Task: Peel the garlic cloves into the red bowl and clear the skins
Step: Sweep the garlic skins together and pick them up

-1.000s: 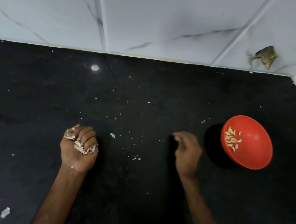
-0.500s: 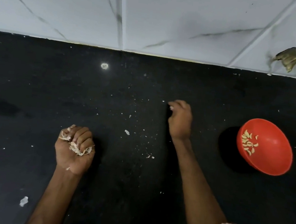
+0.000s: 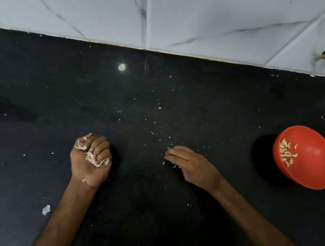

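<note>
Papery garlic skins (image 3: 95, 161) fill the clenched left hand (image 3: 86, 172) mid-worktop (image 3: 219, 108); the right hand (image 3: 193, 166), grip slack and flat, should rake stray flakes (image 3: 169, 137) together gently, clear of the red bowl (image 3: 313, 164) at the right edge.

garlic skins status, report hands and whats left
Left hand grips a wad of garlic skins. Right hand touches black counter among loose flecks. Peeled cloves in red bowl, far right. One bigger skin scrap near left forearm.
</note>
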